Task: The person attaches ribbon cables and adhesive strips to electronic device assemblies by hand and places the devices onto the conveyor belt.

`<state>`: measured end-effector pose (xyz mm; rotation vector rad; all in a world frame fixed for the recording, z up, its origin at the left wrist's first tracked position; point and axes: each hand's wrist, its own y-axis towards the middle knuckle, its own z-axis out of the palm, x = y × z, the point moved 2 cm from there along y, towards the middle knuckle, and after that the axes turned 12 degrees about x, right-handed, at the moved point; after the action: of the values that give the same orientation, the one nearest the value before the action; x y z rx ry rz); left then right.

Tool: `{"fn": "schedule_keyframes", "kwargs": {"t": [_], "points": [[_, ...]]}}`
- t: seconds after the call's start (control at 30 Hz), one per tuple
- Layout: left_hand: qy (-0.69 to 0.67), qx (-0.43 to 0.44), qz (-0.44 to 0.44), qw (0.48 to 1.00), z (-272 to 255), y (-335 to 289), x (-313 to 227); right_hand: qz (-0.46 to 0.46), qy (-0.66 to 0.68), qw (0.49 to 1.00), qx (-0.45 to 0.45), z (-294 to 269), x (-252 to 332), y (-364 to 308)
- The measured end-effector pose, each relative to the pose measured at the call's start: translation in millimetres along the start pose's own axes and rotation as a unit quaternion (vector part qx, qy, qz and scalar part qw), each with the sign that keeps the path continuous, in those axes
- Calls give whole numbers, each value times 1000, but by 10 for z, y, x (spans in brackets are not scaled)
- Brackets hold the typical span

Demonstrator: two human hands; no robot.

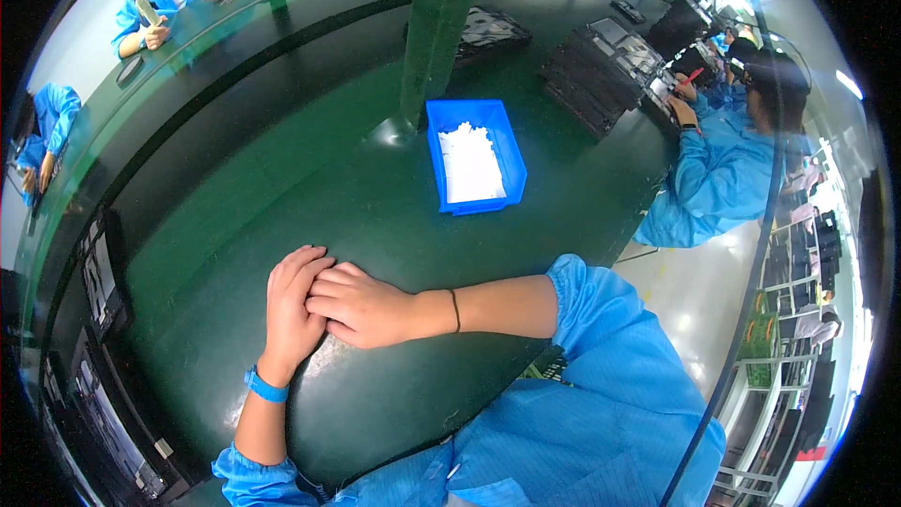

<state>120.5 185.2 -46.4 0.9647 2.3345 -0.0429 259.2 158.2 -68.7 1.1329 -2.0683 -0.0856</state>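
Observation:
My left hand (294, 308) lies on the green tabletop (310, 197), its fingers stretched out and angled up to the right. A blue band (266, 386) circles that wrist. My right hand (364, 307) comes in from the right and overlaps it, fingertips resting against the left hand's fingers and palm side. A thin dark cord (456, 311) is around the right wrist. Neither hand shows any object in it. Beyond them stands a blue plastic bin (514, 164) holding a pile of small white pieces (472, 166), apart from both hands.
A green post (436, 38) rises behind the bin. Stacked dark panels (591, 75) lie at the far right, beside a co-worker in blue (718, 174). More flat dark devices (103, 413) line the left edge. Other people in blue sit across at the far left.

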Motion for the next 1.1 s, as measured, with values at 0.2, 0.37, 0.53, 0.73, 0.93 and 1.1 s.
{"fn": "schedule_keyframes", "kwargs": {"t": [0.2,0.37,0.53,0.73,0.93,1.1], "points": [[-2,3,-1,1000,-12,-6,2,-7,-10,1000,-19,16,8,4],[-7,5,2,1000,-2,1,16,-2,-10,1000,-11,17,-2,-3],[-12,3,-3,1000,-30,-35,12,12,-5,1000,12,25,16,13],[-13,8,-7,1000,-3,-25,27,11,8,1000,5,3,20,8],[-15,19,-7,1000,-5,-12,46,14,0,1000,14,6,0,-2],[-160,246,45,955,-341,120,158,28,14,999,-8,54,-17,25]]}}
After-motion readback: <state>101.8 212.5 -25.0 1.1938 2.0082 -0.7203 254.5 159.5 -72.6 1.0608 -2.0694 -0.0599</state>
